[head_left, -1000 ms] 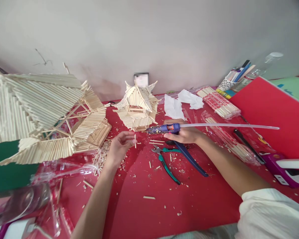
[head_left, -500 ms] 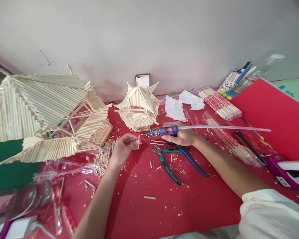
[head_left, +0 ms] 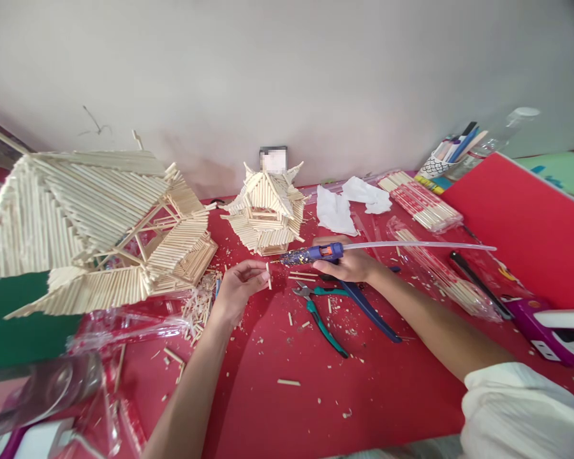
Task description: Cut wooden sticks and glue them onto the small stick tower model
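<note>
Head view: by the left hand [head_left: 235, 290], a short stick [head_left: 269, 278] is pinched between fingertips, before the small pavilion [head_left: 266, 213]; by the wrapped right hand [head_left: 356, 262], a glue gun [head_left: 310, 254] is gripped, front-right of the pavilion. Fingertips are best kept clear of the nozzle [head_left: 278, 261].

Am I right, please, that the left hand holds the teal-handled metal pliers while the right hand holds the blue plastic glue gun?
Not quite: the head view shows the left hand holding a short, pale wooden stick piece, while the teal-handled metal pliers lie on the red tabletop. The right hand does hold the blue plastic glue gun.
</note>
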The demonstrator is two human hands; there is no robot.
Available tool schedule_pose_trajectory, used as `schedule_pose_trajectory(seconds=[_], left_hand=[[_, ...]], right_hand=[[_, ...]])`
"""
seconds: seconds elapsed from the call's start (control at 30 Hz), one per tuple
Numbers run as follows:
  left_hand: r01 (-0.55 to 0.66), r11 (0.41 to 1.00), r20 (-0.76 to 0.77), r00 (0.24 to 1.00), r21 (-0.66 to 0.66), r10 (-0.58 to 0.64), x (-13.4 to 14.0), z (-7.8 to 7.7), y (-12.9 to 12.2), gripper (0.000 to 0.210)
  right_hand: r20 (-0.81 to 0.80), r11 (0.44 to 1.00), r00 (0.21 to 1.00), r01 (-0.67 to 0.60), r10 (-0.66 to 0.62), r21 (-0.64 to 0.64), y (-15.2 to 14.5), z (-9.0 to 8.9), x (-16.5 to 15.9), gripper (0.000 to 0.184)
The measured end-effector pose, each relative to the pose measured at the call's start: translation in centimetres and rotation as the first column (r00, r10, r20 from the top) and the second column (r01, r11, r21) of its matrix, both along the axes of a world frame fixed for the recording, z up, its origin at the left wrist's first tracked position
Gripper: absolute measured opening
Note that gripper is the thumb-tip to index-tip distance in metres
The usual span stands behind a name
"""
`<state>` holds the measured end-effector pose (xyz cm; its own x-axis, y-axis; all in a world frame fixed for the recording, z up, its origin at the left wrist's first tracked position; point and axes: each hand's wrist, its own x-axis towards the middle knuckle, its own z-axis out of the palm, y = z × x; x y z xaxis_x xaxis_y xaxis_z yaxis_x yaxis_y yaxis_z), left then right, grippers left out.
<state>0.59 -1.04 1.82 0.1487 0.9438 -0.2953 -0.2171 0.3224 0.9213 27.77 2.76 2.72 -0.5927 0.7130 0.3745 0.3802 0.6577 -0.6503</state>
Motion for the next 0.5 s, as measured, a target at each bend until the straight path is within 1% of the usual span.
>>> schedule_pose_trajectory(seconds=[0.13,0.3,0.5], left_hand=[[0.008,1.0,-0.021,1.0,0.03,-0.007,-0.02,-0.14,0.0,0.044],[0.004,0.999,-0.016,1.0,0.034,-0.003,-0.05,-0.29,0.02,0.045],[0.016,0.999,-0.005,1.0,0.035,-0.015,-0.02,-0.33,-0.05,0.042]], right_hand=[[0.012,1.0,1.0,0.015,-0.015,0.019,-0.11,0.24,-0.2,0.04],[0.088,0.995,0.996,-0.016,0.007,0.101,-0.14,0.42,-0.42,0.039],[0.046,0.994,0.999,0.013,-0.018,0.108,-0.2,0.4,-0.53,0.038]])
